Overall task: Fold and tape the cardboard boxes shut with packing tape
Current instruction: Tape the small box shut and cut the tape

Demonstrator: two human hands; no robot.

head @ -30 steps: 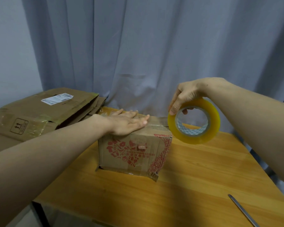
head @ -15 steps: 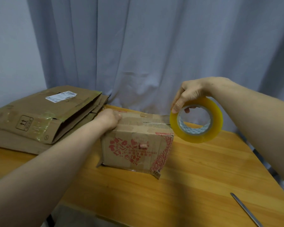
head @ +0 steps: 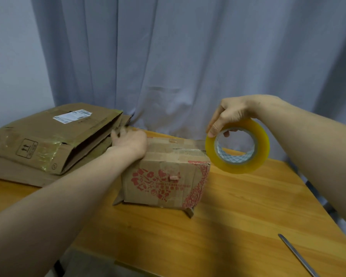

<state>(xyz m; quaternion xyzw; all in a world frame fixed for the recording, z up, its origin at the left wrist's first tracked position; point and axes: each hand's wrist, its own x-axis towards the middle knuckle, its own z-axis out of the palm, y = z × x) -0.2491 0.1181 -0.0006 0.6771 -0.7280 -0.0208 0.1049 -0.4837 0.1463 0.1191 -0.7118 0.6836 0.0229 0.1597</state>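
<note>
A small cardboard box (head: 164, 182) with red print stands on the wooden table (head: 238, 216), its top flaps folded down. My left hand (head: 130, 141) curls over the box's far left top edge, pressing there. My right hand (head: 230, 114) holds a roll of yellowish packing tape (head: 238, 145) upright in the air just beyond the box's right top corner. A clear strip of tape runs from the roll across the box top.
Several flattened cardboard boxes (head: 48, 140) lie stacked at the left of the table, the top one bearing a white label. A thin metal blade (head: 296, 254) lies near the table's right front corner. A grey curtain (head: 188, 56) hangs right behind the table.
My left hand slid from flat on the middle of the box top to its far left edge. The tape roll has stayed almost in place at the right.
</note>
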